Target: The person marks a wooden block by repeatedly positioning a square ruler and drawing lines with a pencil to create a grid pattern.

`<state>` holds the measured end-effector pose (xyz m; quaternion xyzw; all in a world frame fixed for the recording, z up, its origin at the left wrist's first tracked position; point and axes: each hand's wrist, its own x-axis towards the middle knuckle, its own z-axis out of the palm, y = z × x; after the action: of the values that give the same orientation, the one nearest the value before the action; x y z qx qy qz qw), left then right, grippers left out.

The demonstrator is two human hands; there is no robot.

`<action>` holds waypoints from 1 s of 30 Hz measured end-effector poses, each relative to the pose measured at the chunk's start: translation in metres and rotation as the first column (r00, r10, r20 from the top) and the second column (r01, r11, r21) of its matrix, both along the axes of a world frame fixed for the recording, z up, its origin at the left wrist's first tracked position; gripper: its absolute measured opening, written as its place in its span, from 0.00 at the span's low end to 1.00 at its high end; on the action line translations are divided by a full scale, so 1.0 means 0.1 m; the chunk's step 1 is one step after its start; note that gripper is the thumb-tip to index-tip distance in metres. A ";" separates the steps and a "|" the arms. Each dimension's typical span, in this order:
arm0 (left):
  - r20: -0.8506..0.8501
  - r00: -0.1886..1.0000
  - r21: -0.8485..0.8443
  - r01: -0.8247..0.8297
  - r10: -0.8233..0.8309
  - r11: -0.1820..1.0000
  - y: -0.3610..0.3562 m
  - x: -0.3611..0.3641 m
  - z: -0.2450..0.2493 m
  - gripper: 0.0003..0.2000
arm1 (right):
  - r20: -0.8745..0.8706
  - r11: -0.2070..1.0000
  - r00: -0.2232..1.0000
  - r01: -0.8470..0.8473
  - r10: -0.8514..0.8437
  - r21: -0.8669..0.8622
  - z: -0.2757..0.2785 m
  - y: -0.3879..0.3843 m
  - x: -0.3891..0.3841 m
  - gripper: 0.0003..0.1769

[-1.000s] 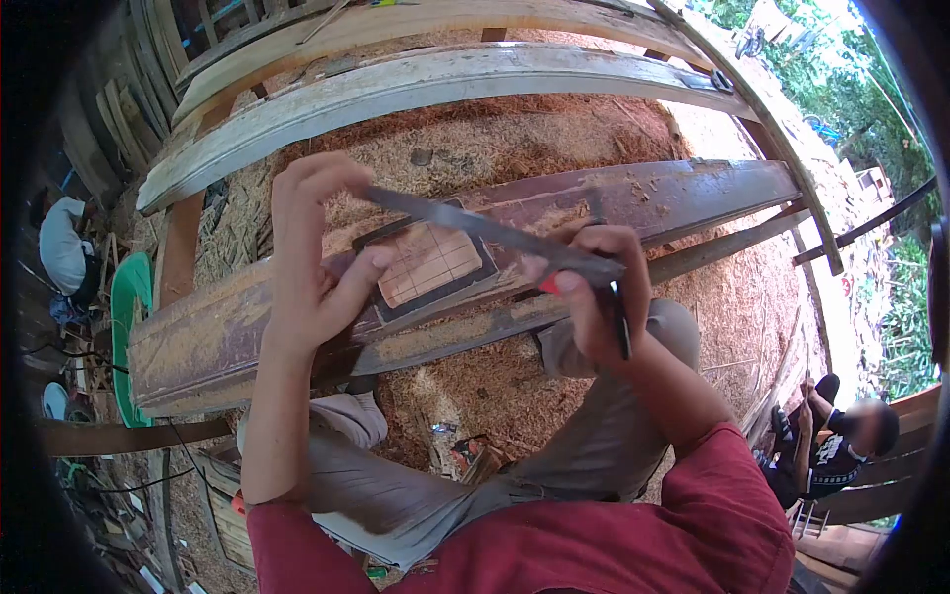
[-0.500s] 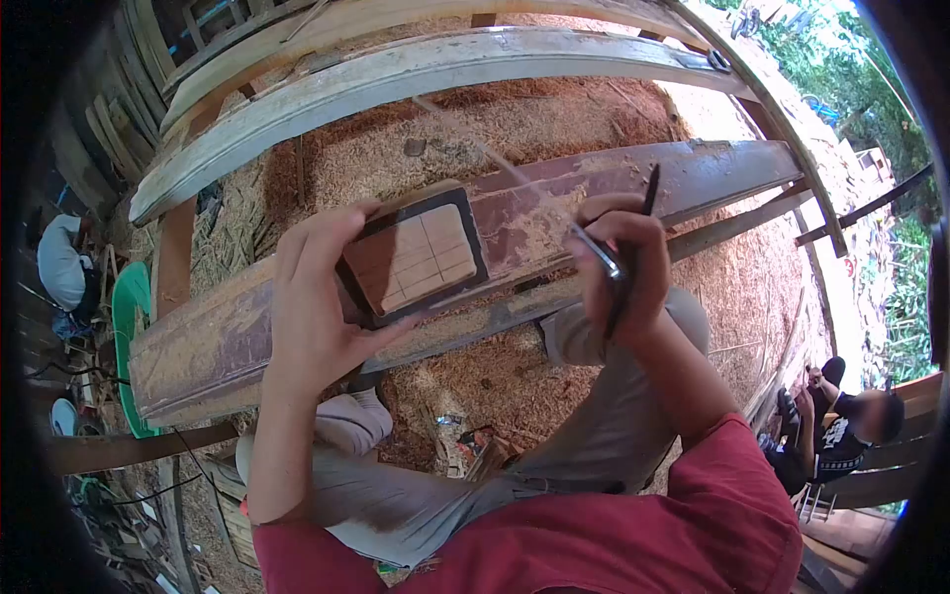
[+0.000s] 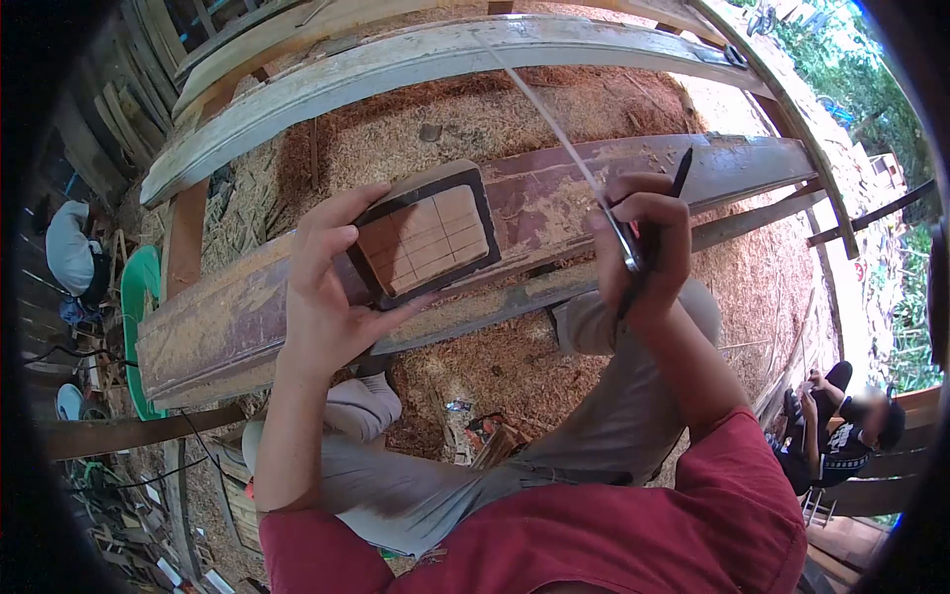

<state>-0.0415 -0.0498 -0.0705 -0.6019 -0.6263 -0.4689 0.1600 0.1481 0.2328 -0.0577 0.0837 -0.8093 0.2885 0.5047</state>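
Observation:
My left hand (image 3: 332, 287) grips a small rectangular wooden block (image 3: 426, 243) by its left end, fingers over the upper edge and thumb along the lower one. Dark edging frames the block's face, and thin pencil-like lines cross it in a grid. To its right, my right hand (image 3: 648, 238) is closed around a long thin pale strip (image 3: 554, 124) with a shiny metal end. A slim black pen or pencil (image 3: 683, 170) is held in the same hand, pointing up past the fingers. The strip slants up and left, clear of the block.
A dusty purple-brown plank (image 3: 218, 342) lies across in front of me, with a whitish beam (image 3: 396, 84) beyond it. Wood shavings (image 3: 445, 351) cover the ground. A green plastic chair (image 3: 142, 327) stands left; one person (image 3: 841, 426) sits right, another (image 3: 74, 247) far left.
The view has shifted slightly, so both hands sit a little further right. The strip in my right hand has swung more upright and shows sharper. Both hands keep their holds.

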 end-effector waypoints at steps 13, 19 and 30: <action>0.057 0.997 -0.076 -0.040 0.044 0.996 -0.03 0.01 0.02 0.58 | 0.101 0.990 0.990 -0.105 0.095 0.095 0.04 -0.12 0.00 0.26; 0.121 0.987 -0.096 -0.091 0.102 0.991 -0.04 0.03 0.02 0.56 | 0.088 0.992 0.996 -0.016 0.005 0.124 0.10 -0.12 -0.06 0.24; 0.159 0.941 0.180 -0.326 0.299 0.928 -0.05 0.12 0.40 0.61 | 0.094 0.994 0.993 -0.062 0.071 -0.088 0.06 0.00 -0.28 0.23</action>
<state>-0.0296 -0.0546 -0.0302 -0.4432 -0.6720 -0.5368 0.2526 0.1201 0.2330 -0.0515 0.0749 -0.8166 0.3430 0.4582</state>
